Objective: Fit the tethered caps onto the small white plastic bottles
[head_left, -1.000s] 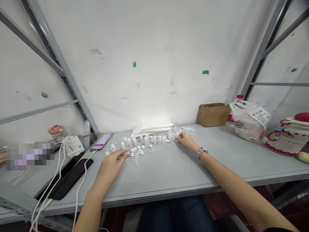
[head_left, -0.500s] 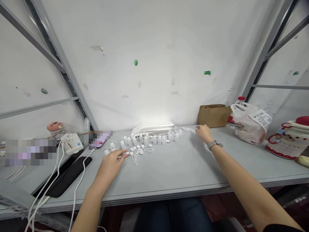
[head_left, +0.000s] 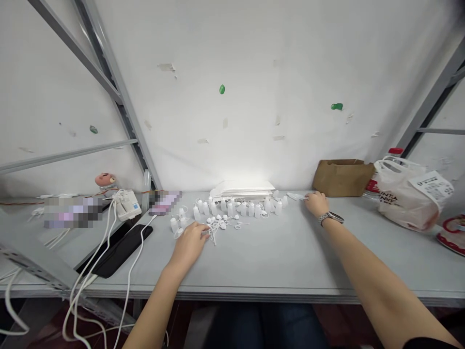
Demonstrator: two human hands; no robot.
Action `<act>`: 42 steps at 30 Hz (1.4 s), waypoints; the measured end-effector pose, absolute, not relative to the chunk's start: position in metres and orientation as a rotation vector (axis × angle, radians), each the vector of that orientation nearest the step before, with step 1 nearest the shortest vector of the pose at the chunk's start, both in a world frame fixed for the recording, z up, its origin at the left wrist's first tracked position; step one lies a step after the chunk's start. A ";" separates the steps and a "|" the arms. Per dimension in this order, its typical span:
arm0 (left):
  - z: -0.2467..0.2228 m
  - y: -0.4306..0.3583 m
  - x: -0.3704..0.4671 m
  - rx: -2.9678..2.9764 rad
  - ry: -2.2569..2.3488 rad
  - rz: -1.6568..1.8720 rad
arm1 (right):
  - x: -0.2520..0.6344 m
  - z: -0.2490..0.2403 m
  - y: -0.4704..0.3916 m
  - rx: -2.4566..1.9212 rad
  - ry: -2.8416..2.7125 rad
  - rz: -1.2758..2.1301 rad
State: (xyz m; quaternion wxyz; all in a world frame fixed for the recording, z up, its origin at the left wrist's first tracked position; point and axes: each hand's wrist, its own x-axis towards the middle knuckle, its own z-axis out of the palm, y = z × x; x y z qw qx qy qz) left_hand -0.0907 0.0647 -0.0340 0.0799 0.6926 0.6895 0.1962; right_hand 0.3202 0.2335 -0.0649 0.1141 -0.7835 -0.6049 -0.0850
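Note:
My left hand [head_left: 191, 245] rests low over the table at the left edge of a loose pile of white caps with thin strap loops [head_left: 218, 224]. Its fingers are bent, with a gap between thumb and forefinger, and the tips reach the nearest caps. Farther right, my right hand [head_left: 317, 204] has its fingers drawn together at the end of a small translucent plastic bottle [head_left: 296, 196] lying flat; the fingertips partly hide the contact. Several similar small bottles [head_left: 250, 209] stand upright in a loose row between the hands, and a few more [head_left: 174, 224] stand left of my left hand.
Behind the bottles lies a stack of white sheets or envelopes [head_left: 243, 190]. A brown cardboard box [head_left: 343, 178] and a white plastic bag [head_left: 403, 196] stand at right. At left are a black phone-like slab [head_left: 121, 252], white cables [head_left: 128, 281] and a power strip [head_left: 129, 206].
The view has swung left, so everything appears farther right. Both hands stay near the same things, my left at the caps and my right at the lying bottle.

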 end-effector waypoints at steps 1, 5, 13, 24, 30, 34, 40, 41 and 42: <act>-0.036 0.065 -0.089 2.075 2.069 0.585 | 0.321 -0.065 0.233 -2.307 -1.776 -0.252; -0.042 0.066 -0.076 2.104 2.096 0.585 | 0.324 -0.067 0.230 -2.340 -1.787 -0.245; -0.037 0.079 -0.050 2.224 2.148 0.455 | 0.325 -0.066 0.218 -2.355 -1.805 -0.181; -0.045 0.085 -0.060 2.075 2.248 0.515 | 0.308 -0.052 0.201 -2.290 -1.743 -0.148; -0.046 0.087 -0.077 1.945 2.202 0.826 | 0.301 -0.027 0.154 -2.183 -1.659 -0.123; -0.047 0.085 -0.086 1.845 2.129 1.025 | 0.286 -0.019 0.114 -2.041 -1.617 -0.039; -0.048 0.085 -0.083 1.764 1.980 1.198 | 0.259 -0.025 0.091 -1.831 -1.649 0.128; -0.049 0.085 -0.081 1.751 1.959 1.214 | 0.255 -0.026 0.090 -1.804 -1.663 0.147; -0.049 0.085 -0.079 1.735 1.939 1.225 | 0.251 -0.028 0.090 -1.778 -1.681 0.166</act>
